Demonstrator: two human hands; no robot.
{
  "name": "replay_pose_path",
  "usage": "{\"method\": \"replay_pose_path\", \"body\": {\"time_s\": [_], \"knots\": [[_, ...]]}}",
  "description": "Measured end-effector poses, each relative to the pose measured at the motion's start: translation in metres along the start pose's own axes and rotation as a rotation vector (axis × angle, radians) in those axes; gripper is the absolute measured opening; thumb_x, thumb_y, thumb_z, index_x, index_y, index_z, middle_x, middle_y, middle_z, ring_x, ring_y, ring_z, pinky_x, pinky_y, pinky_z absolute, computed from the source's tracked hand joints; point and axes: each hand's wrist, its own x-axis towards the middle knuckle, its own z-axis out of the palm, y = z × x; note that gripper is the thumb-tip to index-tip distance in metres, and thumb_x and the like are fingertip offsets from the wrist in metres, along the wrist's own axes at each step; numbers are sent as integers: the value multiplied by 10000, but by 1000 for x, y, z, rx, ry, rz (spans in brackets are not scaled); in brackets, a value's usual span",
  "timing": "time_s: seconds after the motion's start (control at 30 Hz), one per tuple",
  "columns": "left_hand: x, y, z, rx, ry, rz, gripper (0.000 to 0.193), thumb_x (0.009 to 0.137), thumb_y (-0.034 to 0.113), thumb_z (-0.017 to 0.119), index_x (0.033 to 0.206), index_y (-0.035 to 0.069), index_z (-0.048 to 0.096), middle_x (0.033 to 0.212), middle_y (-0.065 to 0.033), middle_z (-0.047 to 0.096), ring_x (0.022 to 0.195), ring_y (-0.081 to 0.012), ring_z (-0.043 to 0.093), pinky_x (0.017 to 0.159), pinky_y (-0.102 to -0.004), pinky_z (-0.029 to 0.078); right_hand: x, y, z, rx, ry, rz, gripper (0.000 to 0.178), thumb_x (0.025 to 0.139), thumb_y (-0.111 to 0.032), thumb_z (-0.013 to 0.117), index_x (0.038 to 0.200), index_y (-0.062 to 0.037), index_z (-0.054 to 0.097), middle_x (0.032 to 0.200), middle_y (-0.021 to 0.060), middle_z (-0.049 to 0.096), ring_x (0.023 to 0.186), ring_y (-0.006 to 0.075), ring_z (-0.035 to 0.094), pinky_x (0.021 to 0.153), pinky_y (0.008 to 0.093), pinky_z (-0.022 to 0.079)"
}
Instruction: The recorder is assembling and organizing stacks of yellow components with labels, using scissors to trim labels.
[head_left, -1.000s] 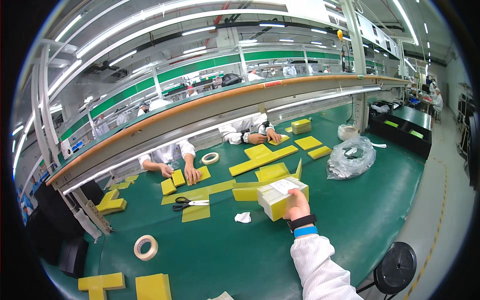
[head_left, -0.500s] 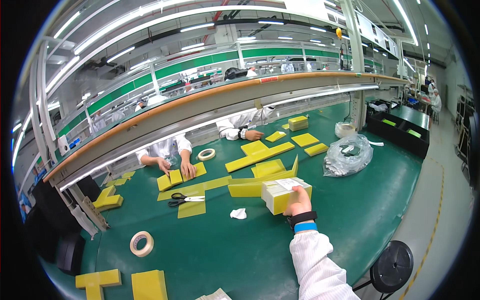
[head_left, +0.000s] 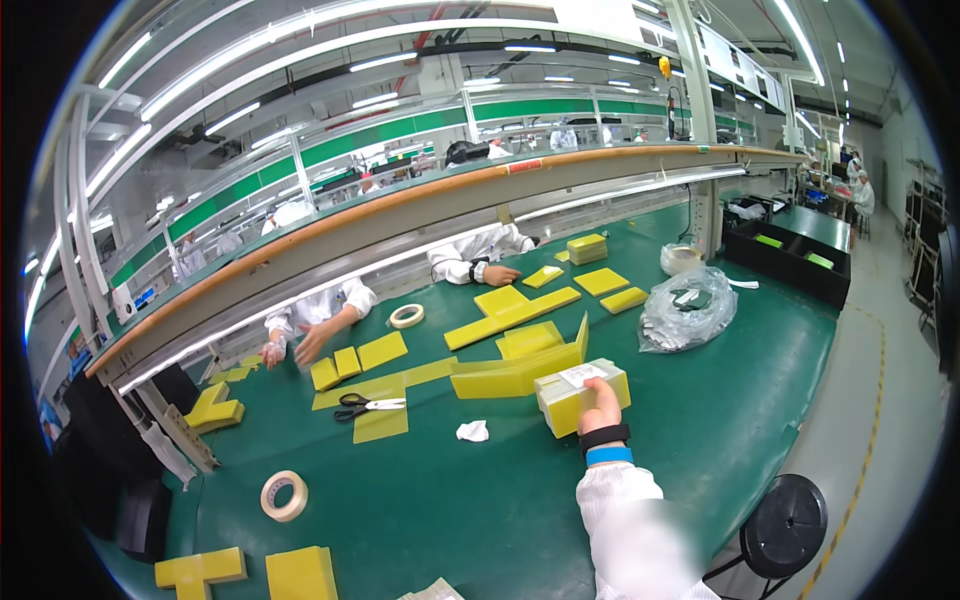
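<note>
My right hand comes in from the lower right, closed around one end of a thick yellow-and-white stack of sheets. Its thumb lies on top, beside a white printed label; the fingers on the far side are hidden. Just behind this stack a long, bent yellow sheet stands on edge on the green table. Nearer me and to the left lies a crumpled white scrap. Scissors with black handles rest on flat yellow sheets. My left hand is outside the view.
A clear plastic bag with white contents lies at right, before a black divided bin. Tape rolls and more yellow pieces are spread about. Two co-workers' hands are across the table. A black stool stands at right.
The stack in my right hand has shifted slightly right, so a gap shows between it and the bent yellow sheet. The co-worker at far left has lifted both hands off the yellow blocks.
</note>
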Motion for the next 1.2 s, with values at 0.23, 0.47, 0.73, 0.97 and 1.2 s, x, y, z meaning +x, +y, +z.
{"method": "replay_pose_path", "body": {"time_s": [0.23,0.47,0.73,0.97,1.2], "knots": [[2,-8,-4,-26,-15,12,520,830,212,553,1269,13,360,1239,-162,461,1143,-260,460,950,-396,379,-29,5,20,-418,147,-366,626,544,64,662,1084,-27,358,1102,145,489,1013,283,521,882,391,439],[-2,-6,-4,-31,-28,22,504,858,220,549,1274,11,356,1225,-153,463,1126,-248,466,939,-379,386,-24,-8,-14,-697,-267,-447,631,571,1,662,1121,-50,357,1096,127,494,1006,273,522,900,372,413],[-4,8,1,-38,-14,7,495,865,228,550,1264,2,365,1223,-140,456,1116,-233,463,935,-367,380,-25,-16,-49,-1127,-817,-679,875,577,-125,776,1300,-56,289,1189,141,493,1127,261,490,947,380,406],[-4,7,5,-12,-41,46,510,871,271,534,1271,3,363,1226,-138,449,1124,-237,447,938,-366,369,-36,-7,-56,-1309,-709,-683,883,563,-170,813,1275,-58,303,1202,162,499,1126,297,509,946,392,417],[-4,13,10,9,-17,-3,546,858,295,544,1279,4,354,1238,-143,445,1139,-247,440,953,-372,361,-34,-6,-59,-1372,-669,-722,861,553,-178,825,1237,-54,316,1184,182,510,1110,330,523,935,402,430]]}}
